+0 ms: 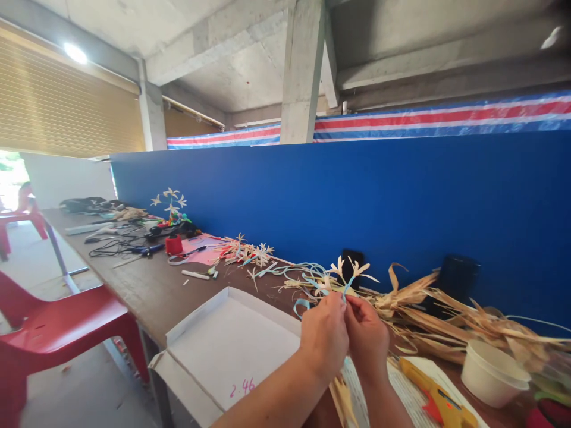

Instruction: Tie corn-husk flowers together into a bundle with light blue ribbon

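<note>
My left hand (325, 333) and my right hand (368, 333) meet over the table, fingers closed in a pinch. Between them rise the pale blue wrapped stems of a handmade flower sprig (355, 271), whose cream, narrow-petalled blooms stick up above my fingertips. Its lower stems are hidden by my hands. A loop of pale blue tape (301, 305) curls out beside my left hand. Behind lie loose blue stems (307, 268), and dried husk strips (414, 297) spread to the right.
An open white cardboard box (232, 345) lies at front left. A yellow glue gun (435, 389) and a white paper bowl (493, 371) are at right. More husk flowers (259, 254) and a red tape roll (173, 244) sit farther along. A blue partition (267, 196) backs the table; a red chair (66, 321) stands left.
</note>
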A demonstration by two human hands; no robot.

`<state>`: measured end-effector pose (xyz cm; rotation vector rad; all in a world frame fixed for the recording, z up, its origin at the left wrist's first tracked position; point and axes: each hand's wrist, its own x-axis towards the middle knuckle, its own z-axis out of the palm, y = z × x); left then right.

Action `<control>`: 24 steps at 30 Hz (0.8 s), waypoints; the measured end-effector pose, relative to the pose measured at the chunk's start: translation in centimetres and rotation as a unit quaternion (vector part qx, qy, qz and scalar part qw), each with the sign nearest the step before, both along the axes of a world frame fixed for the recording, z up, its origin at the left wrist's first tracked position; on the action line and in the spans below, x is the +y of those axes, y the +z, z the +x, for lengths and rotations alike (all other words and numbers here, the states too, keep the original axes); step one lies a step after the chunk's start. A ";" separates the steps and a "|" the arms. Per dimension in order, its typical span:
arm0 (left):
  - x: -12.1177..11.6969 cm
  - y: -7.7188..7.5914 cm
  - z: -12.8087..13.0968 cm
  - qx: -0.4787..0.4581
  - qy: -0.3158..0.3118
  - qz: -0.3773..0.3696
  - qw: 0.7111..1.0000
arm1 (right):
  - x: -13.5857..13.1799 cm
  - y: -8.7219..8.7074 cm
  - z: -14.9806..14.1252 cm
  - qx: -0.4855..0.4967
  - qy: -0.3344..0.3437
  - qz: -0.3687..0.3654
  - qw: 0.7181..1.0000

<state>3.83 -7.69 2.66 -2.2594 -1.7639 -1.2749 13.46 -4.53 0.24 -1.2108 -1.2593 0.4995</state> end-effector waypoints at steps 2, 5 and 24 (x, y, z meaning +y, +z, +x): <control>0.2 0.0 -0.1 -0.007 -0.003 0.006 1.000 | 0.0 0.1 0.0 0.001 0.007 0.004 1.000; 0.3 -0.2 -0.2 -0.010 -0.012 0.015 1.000 | 0.1 0.1 0.0 0.040 0.033 0.007 0.999; -0.5 -1.0 -0.5 0.070 -0.049 0.088 0.992 | 0.1 1.4 -0.1 0.341 0.143 -0.068 0.927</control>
